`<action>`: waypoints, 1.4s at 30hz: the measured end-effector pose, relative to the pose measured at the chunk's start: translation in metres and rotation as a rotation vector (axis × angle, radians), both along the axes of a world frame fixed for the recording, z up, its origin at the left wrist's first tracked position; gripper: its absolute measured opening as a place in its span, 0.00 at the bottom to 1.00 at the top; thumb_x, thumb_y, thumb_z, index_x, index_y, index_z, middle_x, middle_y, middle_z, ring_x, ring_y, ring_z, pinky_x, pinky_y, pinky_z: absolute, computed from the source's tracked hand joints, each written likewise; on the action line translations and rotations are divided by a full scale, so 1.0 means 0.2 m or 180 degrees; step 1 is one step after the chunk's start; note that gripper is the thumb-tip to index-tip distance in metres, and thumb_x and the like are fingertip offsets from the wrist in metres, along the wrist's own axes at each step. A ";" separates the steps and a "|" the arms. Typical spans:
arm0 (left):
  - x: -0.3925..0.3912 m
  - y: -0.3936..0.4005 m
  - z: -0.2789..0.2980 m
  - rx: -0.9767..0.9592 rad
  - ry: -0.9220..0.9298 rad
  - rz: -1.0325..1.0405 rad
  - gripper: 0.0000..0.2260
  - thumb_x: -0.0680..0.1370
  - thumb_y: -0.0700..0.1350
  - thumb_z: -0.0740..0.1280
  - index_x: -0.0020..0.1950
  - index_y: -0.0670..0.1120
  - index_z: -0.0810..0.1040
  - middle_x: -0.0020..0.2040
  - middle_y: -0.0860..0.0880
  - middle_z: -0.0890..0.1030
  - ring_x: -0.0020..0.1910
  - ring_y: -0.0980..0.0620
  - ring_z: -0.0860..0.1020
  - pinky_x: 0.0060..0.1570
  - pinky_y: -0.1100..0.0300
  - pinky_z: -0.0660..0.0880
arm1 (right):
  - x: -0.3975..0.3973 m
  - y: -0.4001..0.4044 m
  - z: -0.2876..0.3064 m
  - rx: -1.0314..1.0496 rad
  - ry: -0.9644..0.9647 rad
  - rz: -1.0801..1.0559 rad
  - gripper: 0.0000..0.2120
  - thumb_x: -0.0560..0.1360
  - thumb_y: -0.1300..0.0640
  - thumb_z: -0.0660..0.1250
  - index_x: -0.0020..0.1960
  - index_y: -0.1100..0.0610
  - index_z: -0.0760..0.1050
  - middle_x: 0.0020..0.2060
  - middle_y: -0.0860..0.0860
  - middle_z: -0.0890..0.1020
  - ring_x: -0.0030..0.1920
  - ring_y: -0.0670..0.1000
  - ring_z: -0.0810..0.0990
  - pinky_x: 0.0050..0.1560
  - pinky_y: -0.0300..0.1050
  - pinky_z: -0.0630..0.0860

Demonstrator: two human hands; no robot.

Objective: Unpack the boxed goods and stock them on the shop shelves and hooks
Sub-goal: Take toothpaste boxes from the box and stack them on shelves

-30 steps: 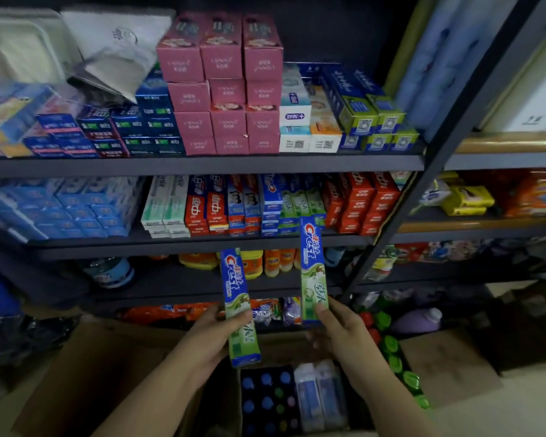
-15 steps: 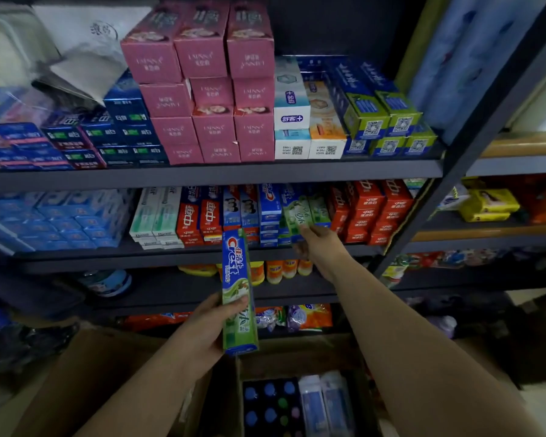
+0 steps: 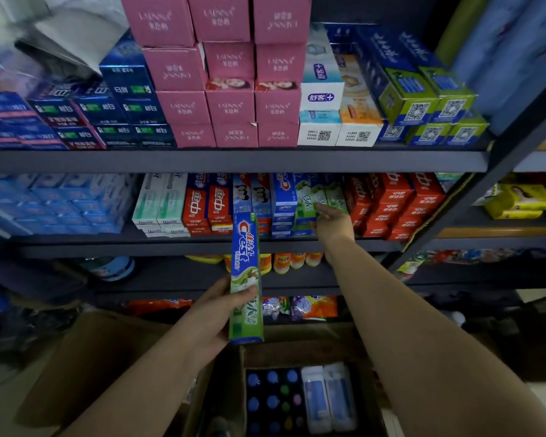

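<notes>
I judge the step in hand to be seating a green-and-blue cardboard toothpaste carton (image 3: 309, 201) among its like on the middle dark metal shelf (image 3: 177, 246); to do it well I would push it in flush with the neighbouring green cartons, printed end outward, without nudging the red toothpaste cartons (image 3: 388, 203) just beside it; my right hand (image 3: 330, 220) reaches into that row, fingers touching the carton's end, though I cannot tell whether they pinch it or merely press; my left hand (image 3: 216, 313) grasps a second green-and-blue Crest carton (image 3: 246, 275) upright, near its lower half, below the shelf edge and above the open brown cardboard box (image 3: 297, 348), ready to follow.
</notes>
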State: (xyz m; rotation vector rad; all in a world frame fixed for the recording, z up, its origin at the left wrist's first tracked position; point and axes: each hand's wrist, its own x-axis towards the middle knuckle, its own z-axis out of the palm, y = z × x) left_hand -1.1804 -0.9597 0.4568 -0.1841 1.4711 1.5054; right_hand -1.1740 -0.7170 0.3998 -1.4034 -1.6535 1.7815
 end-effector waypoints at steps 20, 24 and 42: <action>0.06 0.27 -0.05 0.0084 0.0620 -0.0466 0.20 0.69 0.43 0.75 0.60 0.49 0.76 0.52 0.49 0.84 0.53 0.48 0.81 0.58 0.46 0.76 | 0.72 -0.75 0.19 -0.0316 0.0250 0.0622 0.05 0.76 0.54 0.67 0.51 0.54 0.77 0.38 0.52 0.84 0.39 0.50 0.83 0.42 0.46 0.80; 0.06 0.31 -0.03 0.0143 0.0699 -0.0657 0.18 0.70 0.42 0.75 0.58 0.50 0.77 0.52 0.49 0.84 0.53 0.47 0.81 0.60 0.44 0.75 | 0.68 -0.71 0.20 -0.0413 0.0481 0.0230 0.06 0.78 0.57 0.64 0.53 0.57 0.77 0.36 0.51 0.84 0.39 0.51 0.83 0.45 0.45 0.79; -0.10 -0.05 -0.09 -0.0377 0.0673 -0.0194 0.07 0.80 0.39 0.63 0.55 0.48 0.76 0.51 0.45 0.82 0.45 0.48 0.81 0.46 0.54 0.75 | 0.25 -0.04 0.03 -0.0484 0.0085 -0.0363 0.13 0.79 0.52 0.63 0.61 0.56 0.72 0.40 0.52 0.81 0.38 0.47 0.80 0.38 0.41 0.71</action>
